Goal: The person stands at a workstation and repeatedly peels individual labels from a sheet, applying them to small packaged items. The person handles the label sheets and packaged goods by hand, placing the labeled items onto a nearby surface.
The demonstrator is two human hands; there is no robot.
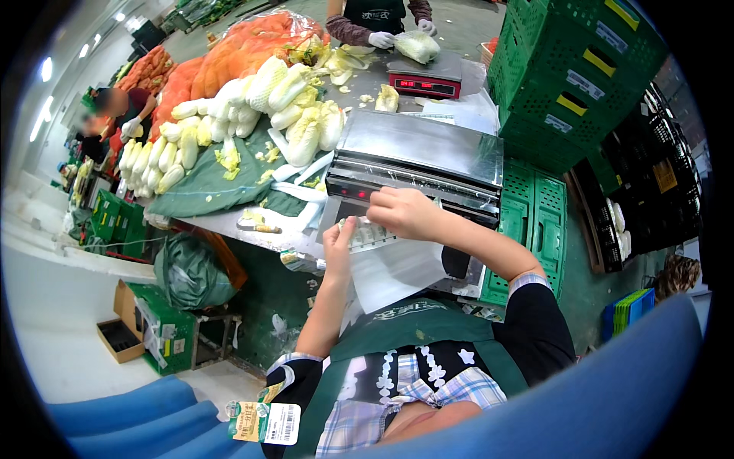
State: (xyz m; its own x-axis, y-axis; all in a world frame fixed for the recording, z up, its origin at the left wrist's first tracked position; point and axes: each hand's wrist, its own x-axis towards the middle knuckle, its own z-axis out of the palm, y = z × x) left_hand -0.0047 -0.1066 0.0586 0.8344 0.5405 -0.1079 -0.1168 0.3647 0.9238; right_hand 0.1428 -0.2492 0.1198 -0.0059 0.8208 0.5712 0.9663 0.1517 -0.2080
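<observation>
A white sheet of labels (395, 269) spreads out in front of my apron, with rows of small stickers along its far end. My left hand (337, 248) grips its left edge, thumb on top. Above the stickers my right hand (404, 213) is bent with its fingertips pinched together at the sheet's far end; the exact spot between them is hidden. Just beyond both hands stands a stainless steel wrapping machine (418, 146) with red indicator lights. Several paper labels (298, 261) hang at the table's front edge, left of my left hand.
Napa cabbages (218, 117) are piled at left on green cloth (229, 172). A knife (261, 228) lies near the table edge. Across the table, a gloved co-worker (381, 39) holds a netted cabbage (417, 46) by a red scale (424, 86). Green crates (573, 74) are stacked at right.
</observation>
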